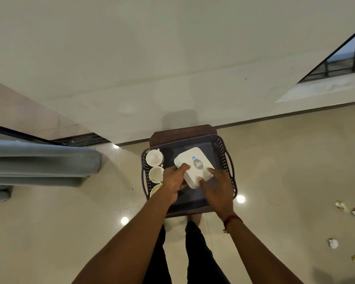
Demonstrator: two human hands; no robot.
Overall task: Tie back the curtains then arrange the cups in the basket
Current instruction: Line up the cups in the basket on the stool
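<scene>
Forearms (131,232) rise from bottom frame, left hand (173,181) and right hand (219,186) clasping the white box (195,163) mid-frame over the basket (231,160); lift level, clear of the cups (154,157).

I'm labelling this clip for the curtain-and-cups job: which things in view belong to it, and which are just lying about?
Belongs to the job: basket, three cups along its left wall, curtain, left hand, right hand.

Just lying about: white Jio box (both hands grip it), wooden stool under the basket, crumpled paper scraps.

Glossy beige floor (49,222) — white wall (131,58)
</scene>
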